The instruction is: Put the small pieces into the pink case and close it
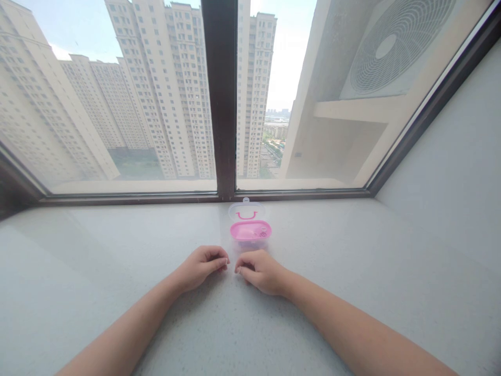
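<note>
My left hand rests on the white sill with its fingers curled and the thumb pressed towards them. Close by on the right, my right hand is closed in a similar pinch, a small gap between the two. Whatever either might hold is too small or hidden to make out. Just beyond the hands stands a small plastic box with a pink inner tray. Some small round items lie at the tray's right end. Its transparent lid with a pink handle is raised behind it.
The pale speckled sill spreads out to both sides. A brown window frame with glass panes rises behind the box. On the right is a white wall. Tall buildings and an outdoor fan unit show through the glass.
</note>
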{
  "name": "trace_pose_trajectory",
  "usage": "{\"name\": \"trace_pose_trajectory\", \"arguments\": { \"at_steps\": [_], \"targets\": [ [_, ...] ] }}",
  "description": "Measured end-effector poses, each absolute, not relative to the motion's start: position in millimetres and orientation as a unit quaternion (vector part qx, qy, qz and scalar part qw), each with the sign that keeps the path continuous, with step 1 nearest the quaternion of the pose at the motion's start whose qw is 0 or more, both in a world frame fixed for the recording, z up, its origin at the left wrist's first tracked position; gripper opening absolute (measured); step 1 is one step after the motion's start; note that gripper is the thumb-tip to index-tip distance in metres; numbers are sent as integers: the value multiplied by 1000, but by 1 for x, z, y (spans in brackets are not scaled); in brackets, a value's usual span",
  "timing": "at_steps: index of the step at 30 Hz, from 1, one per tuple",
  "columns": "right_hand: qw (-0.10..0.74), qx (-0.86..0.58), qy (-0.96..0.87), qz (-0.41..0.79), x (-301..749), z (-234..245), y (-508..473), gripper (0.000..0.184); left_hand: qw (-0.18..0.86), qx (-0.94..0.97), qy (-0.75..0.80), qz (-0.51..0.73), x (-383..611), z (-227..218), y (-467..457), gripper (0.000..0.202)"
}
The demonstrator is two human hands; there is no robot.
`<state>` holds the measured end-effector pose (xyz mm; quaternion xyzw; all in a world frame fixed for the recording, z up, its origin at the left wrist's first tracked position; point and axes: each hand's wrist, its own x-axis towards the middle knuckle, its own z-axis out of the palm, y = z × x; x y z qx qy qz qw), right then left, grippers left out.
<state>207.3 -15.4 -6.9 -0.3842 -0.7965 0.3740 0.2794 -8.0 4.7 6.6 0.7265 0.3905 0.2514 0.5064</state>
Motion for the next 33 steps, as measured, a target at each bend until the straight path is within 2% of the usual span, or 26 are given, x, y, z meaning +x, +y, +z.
{"name": "trace_pose_trajectory", "arguments": {
  "at_steps": [14, 25, 33],
  "targets": [
    [281, -378, -818, 330, 207, -8, -15, 15, 506, 728, 390, 250, -8, 7, 5, 22],
    [275, -383, -790, 392, 208, -8, -15, 24, 506, 730, 394, 237, -8, 8, 3, 23],
    [277, -384, -790, 389, 207, -6, -16, 24, 505, 725, 405, 235, -8, 10, 3, 20]
  ]
}}
